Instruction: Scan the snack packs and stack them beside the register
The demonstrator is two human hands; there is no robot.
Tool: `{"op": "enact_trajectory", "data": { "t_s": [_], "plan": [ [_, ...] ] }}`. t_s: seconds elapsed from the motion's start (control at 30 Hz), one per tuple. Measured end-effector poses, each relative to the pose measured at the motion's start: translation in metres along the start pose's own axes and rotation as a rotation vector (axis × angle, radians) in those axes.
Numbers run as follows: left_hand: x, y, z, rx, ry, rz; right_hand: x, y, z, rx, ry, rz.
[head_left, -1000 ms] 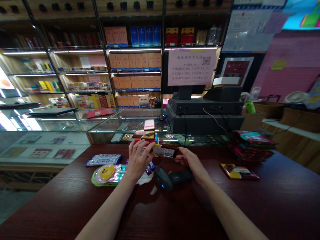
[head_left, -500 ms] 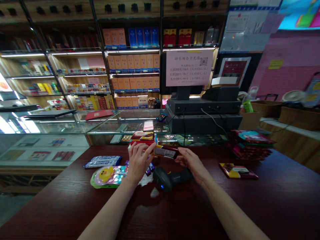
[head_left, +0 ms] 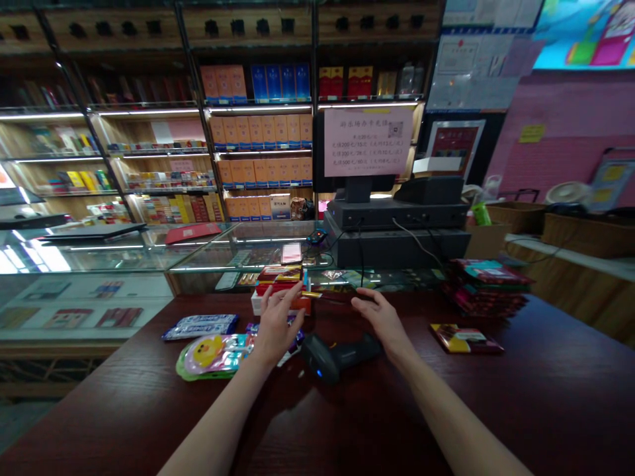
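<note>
Between my hands a chocolate bar (head_left: 313,295) in a yellow and dark-red wrapper is tilted nearly edge-on, so only a thin strip shows. The fingers of my left hand (head_left: 278,324) close on its yellow end. At the dark-red end, my right hand (head_left: 384,320) pinches it between thumb and fingers. Below lies a black barcode scanner (head_left: 327,360) with a blue light, on the table. Behind my left hand is a small stack of red packets (head_left: 280,274) on a white and orange box (head_left: 256,304). Purple-wrapped sweets (head_left: 297,338) are partly hidden by that hand.
On the dark wooden table (head_left: 124,396), a blue-white packet (head_left: 201,326) and a duck-faced pack (head_left: 211,354) lie left. Right are another chocolate bar (head_left: 466,338) and a packet pile (head_left: 489,287). Beyond stand a glass counter (head_left: 258,233) and a till (head_left: 397,215).
The chocolate bar has turned from showing its printed label to nearly edge-on. My hands remain at its ends, with the left fingers spread a little more. The view has shifted slightly.
</note>
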State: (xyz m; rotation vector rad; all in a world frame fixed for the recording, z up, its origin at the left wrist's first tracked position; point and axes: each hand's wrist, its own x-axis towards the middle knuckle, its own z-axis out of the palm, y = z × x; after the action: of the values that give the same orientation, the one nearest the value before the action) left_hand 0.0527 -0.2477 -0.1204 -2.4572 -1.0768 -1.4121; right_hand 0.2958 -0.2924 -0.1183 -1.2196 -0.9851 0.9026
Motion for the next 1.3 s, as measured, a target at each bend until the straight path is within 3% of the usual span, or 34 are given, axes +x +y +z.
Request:
{"op": "enact_trajectory", "data": {
  "t_s": [0.1, 0.2, 0.37, 0.5, 0.7, 0.87, 1.13, 1.3],
  "plan": [
    [0.004, -0.001, 0.003, -0.163, -0.092, -0.172, -0.001, -0.001, -0.005, -0.04, -0.029, -0.095],
    [0.011, -0.001, 0.002, -0.266, -0.119, -0.241, -0.005, -0.005, -0.011, -0.172, -0.073, -0.211],
    [0.021, 0.002, -0.003, -0.313, -0.116, -0.213, -0.013, -0.012, -0.025, -0.512, -0.113, -0.43],
    [0.025, 0.014, -0.004, -0.293, -0.183, -0.193, -0.014, -0.015, -0.047, -0.728, -0.128, -0.592],
    [0.027, 0.047, 0.014, -0.234, -0.24, -0.168, -0.017, -0.024, -0.09, -0.93, -0.15, -0.762],
    [0.028, 0.082, 0.045, -0.216, -0.216, -0.09, -0.023, -0.033, -0.131, -1.018, -0.187, -0.75],
    [0.039, 0.141, 0.086, -0.206, -0.265, -0.033, -0.023, -0.029, -0.2, -0.948, -0.155, -0.526],
    [0.041, 0.171, 0.113, -0.236, -0.284, -0.07, -0.02, -0.026, -0.234, -0.947, -0.16, -0.445]
  ]
}}
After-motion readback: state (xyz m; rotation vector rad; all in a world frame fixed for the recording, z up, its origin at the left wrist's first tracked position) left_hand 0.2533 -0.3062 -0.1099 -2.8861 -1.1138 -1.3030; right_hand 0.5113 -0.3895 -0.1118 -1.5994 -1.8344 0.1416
